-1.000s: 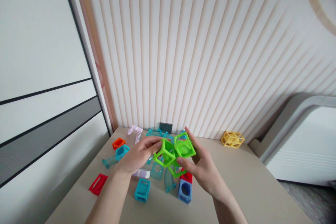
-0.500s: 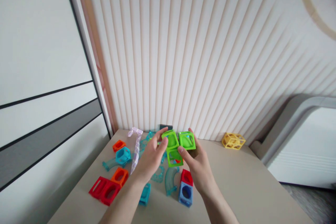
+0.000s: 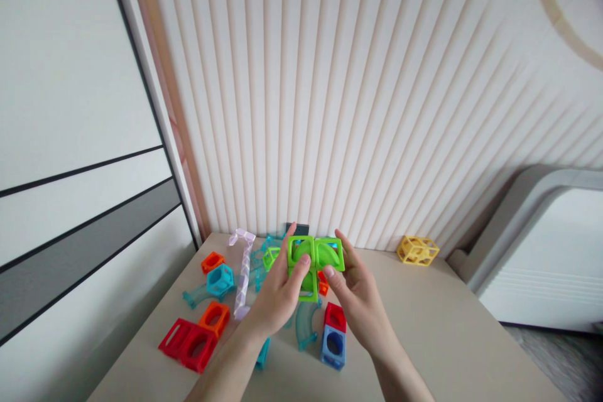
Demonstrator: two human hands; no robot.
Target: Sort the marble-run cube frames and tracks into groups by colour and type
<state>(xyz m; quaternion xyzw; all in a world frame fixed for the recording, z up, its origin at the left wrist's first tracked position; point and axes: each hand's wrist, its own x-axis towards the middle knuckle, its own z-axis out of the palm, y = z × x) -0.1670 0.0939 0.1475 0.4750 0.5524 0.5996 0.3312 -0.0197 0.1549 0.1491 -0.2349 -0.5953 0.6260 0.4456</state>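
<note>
Three bright green hollow cube blocks (image 3: 330, 255) sit together in an L shape above the table, their faces edge to edge. My left hand (image 3: 282, 292) grips the left part, with the thumb pressed over the front of the blocks and the fingers behind. My right hand (image 3: 360, 295) is at the right-hand green block, thumb at its lower edge and fingers behind it. Below the hands lie a clear teal curved track piece (image 3: 306, 325) and a red block (image 3: 335, 317) against a blue block (image 3: 333, 348).
On the table's left are joined red blocks (image 3: 181, 344), orange blocks (image 3: 215, 317) (image 3: 212, 262), a teal block (image 3: 220, 279) and a lilac patterned strip (image 3: 244, 273). A yellow block (image 3: 418, 250) stands by the ribbed wall (image 3: 301, 107). A dark object (image 3: 298, 228) rests at the back.
The right green block has turned level and moved left, closing the gap to the left block. My left thumb has shifted onto the front of the blocks.
</note>
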